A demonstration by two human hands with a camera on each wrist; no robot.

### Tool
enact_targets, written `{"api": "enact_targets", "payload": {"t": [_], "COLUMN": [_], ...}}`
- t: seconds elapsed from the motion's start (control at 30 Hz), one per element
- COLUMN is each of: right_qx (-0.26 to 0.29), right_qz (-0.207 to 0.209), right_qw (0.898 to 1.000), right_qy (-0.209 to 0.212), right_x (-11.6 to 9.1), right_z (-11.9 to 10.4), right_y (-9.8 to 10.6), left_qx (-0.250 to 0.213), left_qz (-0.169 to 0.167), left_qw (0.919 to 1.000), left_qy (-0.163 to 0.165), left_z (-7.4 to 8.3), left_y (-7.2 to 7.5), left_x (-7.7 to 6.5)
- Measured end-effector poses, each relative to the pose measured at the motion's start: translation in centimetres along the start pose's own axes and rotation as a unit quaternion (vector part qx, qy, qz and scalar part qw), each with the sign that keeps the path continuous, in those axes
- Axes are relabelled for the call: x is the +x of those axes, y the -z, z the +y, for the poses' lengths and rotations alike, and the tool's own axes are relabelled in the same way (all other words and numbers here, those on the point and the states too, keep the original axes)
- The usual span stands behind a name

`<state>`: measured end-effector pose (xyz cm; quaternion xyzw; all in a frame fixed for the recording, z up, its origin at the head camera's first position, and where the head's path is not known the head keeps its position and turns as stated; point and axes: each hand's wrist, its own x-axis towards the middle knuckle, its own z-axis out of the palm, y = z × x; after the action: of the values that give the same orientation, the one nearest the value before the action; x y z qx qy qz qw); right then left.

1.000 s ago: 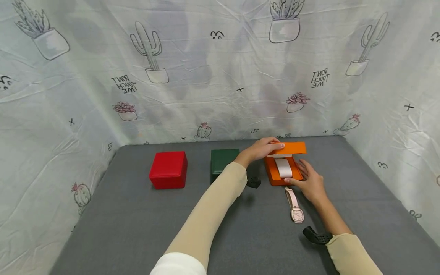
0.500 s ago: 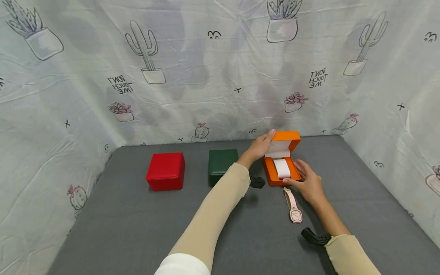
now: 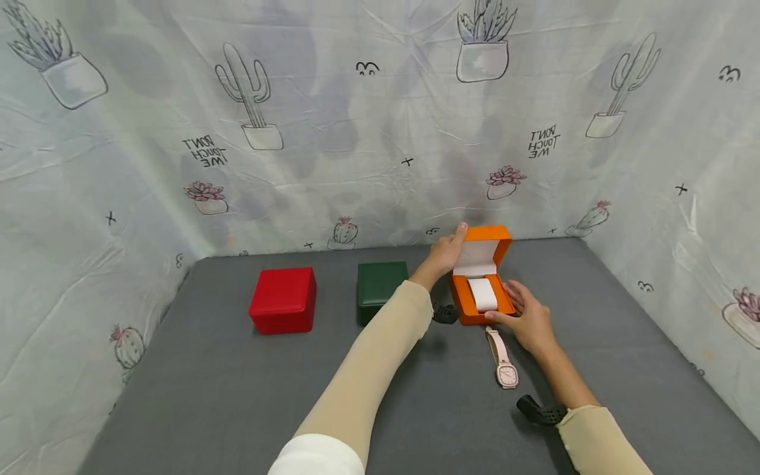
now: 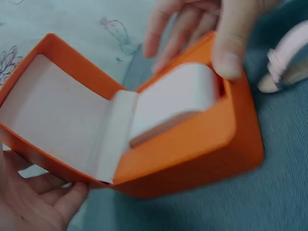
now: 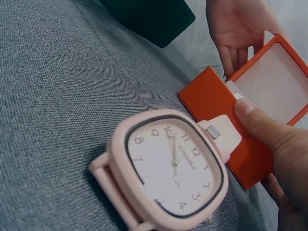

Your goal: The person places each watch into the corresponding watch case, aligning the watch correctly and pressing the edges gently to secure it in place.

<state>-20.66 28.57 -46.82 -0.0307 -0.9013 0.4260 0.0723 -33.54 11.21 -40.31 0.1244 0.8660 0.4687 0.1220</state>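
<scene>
An orange watch box stands on the grey cloth with its lid raised and a white cushion inside. At the lid's left side, my left hand holds it up; in the left wrist view its fingers lie under the lid's edge. My right hand grips the base at its front right corner, thumb on the front rim and the other fingers along the side. A pale pink wristwatch lies just in front of the box, its square dial large in the right wrist view.
A closed green box stands left of the orange one, partly hidden by the left forearm. Further left is a closed red box. Black camera mounts sit at the wrists. A patterned curtain hangs behind and beside the table.
The orange lid has swung up and back from a partly raised position, and my left hand has risen with it. My right hand stays on the base. The wristwatch remains lying in front.
</scene>
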Motion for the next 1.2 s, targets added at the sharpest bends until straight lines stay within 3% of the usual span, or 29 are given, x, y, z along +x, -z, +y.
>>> {"api": "enact_targets", "payload": {"t": [0.2, 0.37, 0.63, 0.93, 1.2], "right_qx": [-0.006, -0.006, -0.009, -0.013, 0.004], "right_qz": [0.008, 0.005, 0.009, 0.011, 0.009], "right_qw": [1.0, 1.0, 1.0, 0.999, 0.999], "right_qy": [0.015, 0.018, 0.024, 0.027, 0.038], "right_x": [0.0, 0.0, -0.1, -0.4, -0.7], "right_z": [0.2, 0.4, 0.5, 0.3, 0.5], "right_y": [-0.1, -0.2, -0.3, 0.0, 0.1], "left_qx": [0.034, 0.031, 0.009, 0.009, 0.018], "left_qz": [0.019, 0.038, 0.041, 0.094, 0.092], "left_qw": [0.9991, 0.9986, 0.9972, 0.9946, 0.9935], "left_qy": [-0.016, -0.02, -0.063, -0.045, -0.065], "left_z": [0.0, -0.1, -0.5, -1.0, -1.8], "left_y": [-0.2, -0.5, -0.9, -2.2, -2.8], "left_x": [-1.1, -2.1, -4.2, -6.2, -7.5]}}
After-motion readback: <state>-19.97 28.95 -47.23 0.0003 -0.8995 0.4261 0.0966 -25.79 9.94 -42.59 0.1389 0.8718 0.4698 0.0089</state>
